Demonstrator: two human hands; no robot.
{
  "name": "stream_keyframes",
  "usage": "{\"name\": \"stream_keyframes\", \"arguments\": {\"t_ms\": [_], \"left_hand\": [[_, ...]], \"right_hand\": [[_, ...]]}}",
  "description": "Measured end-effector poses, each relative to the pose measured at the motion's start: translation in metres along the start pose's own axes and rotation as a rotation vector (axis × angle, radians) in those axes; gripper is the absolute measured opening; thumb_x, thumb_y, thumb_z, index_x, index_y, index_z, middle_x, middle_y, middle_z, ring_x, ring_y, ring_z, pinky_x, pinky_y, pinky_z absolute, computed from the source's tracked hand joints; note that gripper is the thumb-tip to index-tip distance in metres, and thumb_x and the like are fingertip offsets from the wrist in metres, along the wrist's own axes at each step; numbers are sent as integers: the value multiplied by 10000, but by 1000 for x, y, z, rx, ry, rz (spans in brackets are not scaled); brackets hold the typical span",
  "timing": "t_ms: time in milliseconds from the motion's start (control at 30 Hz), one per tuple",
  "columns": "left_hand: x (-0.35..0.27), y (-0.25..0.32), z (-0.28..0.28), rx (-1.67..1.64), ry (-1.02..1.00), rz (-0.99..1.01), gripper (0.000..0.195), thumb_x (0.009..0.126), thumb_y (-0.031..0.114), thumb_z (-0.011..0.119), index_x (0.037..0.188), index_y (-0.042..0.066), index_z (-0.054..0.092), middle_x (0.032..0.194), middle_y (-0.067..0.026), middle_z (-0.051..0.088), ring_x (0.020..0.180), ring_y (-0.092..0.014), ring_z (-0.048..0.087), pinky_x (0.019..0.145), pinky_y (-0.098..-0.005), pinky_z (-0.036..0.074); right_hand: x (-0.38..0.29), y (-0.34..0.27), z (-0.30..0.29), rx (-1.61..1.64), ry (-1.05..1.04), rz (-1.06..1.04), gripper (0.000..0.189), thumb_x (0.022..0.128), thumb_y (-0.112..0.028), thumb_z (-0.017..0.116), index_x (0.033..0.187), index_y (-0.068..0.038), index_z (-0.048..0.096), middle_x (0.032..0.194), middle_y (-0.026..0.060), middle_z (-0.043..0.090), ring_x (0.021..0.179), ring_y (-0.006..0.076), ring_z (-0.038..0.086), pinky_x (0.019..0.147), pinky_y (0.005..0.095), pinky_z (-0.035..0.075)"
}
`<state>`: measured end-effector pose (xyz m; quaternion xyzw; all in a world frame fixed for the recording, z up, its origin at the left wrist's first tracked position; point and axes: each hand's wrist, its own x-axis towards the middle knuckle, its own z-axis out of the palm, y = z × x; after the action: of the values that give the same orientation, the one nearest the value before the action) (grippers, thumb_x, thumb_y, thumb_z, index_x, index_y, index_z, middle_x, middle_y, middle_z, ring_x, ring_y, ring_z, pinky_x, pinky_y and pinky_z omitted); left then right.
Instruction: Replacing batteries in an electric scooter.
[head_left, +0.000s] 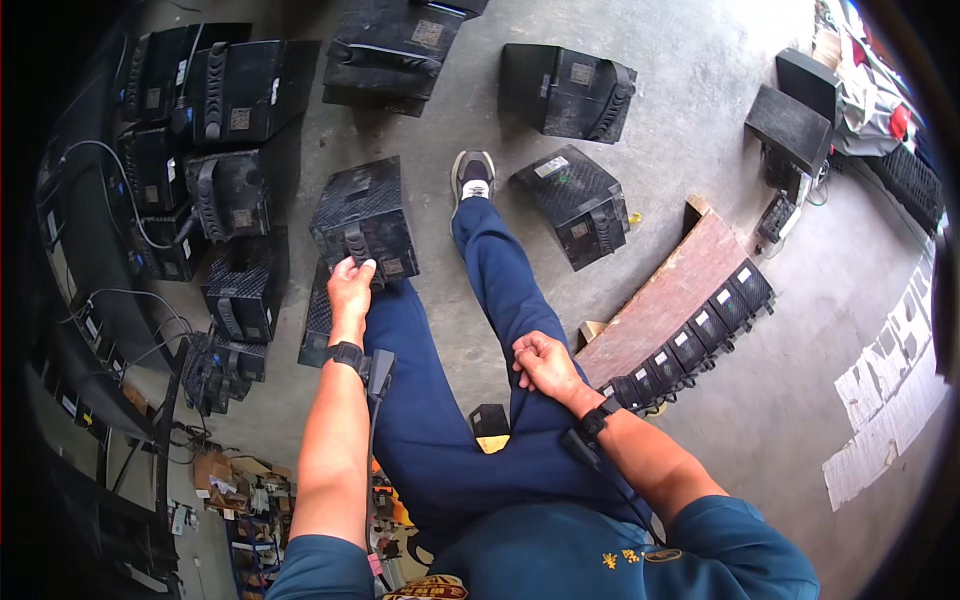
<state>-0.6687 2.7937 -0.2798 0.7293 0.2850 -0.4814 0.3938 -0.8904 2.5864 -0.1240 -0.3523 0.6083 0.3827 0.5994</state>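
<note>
My left hand (351, 289) is at the strap handle (355, 244) of a black box (367, 202) with a textured top, its thumb resting by the handle; the fingers are partly hidden. That box stands in front of my left leg. My right hand (543, 364) lies on my right thigh, fingers loosely curled, with nothing seen in it. Ahead to the right, a similar black box (576, 196) sits turned at an angle, a yellow piece at its side. Farther off stand two more handled black boxes, one at centre right (566, 86) and one at upper left of centre (390, 60).
Black boxes (240, 82) with cables crowd the left side. Right of my leg, a wooden board (667, 292) lies beside a row of small black boxes (705, 322). More equipment (791, 127) stands at upper right; pale sheets (892, 420) lie on the floor at right.
</note>
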Motion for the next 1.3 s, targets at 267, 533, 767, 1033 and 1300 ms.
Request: {"name": "stream_keyframes", "arguments": {"t_ms": [267, 533, 767, 1033, 1300], "left_hand": [[1, -1, 3, -12, -8, -1, 370, 850, 107, 653, 1179, -34, 555, 982, -55, 654, 865, -113, 600, 801, -247, 450], [2, -8, 0, 7, -35, -15, 358, 860, 168, 658, 1160, -10, 583, 1028, -36, 645, 936, -110, 580, 864, -254, 420], [7, -14, -2, -25, -26, 25, 331, 849, 115, 653, 1137, -32, 578, 960, -46, 655, 839, -103, 593, 776, -241, 445], [-3, 0, 5, 35, -3, -14, 500, 828, 164, 696, 1215, -86, 502, 1047, -109, 648, 948, -166, 609, 853, -274, 455], [2, -11, 7, -26, 1, 41, 285, 843, 138, 664, 1071, -24, 611, 947, -80, 673, 827, -131, 619, 741, -258, 467]], "right_hand": [[1, 3, -3, 5, 8, 5, 162, 890, -123, 513, 994, -12, 568, 756, 52, 625, 506, 100, 580, 445, 236, 475], [-1, -1, -4, -15, 10, 4, 149, 895, -120, 513, 982, -14, 570, 744, 50, 627, 500, 101, 581, 441, 240, 478], [1, 3, -4, 15, 0, 1, 143, 895, -119, 515, 975, -15, 572, 739, 50, 627, 495, 100, 578, 436, 238, 473], [0, 3, -7, 20, -8, -17, 151, 904, -113, 502, 1009, -15, 547, 743, 68, 617, 491, 121, 576, 427, 249, 462], [0, 2, -5, 7, 16, -25, 93, 908, -73, 489, 949, -15, 548, 699, 63, 611, 457, 114, 557, 392, 236, 427]]}}
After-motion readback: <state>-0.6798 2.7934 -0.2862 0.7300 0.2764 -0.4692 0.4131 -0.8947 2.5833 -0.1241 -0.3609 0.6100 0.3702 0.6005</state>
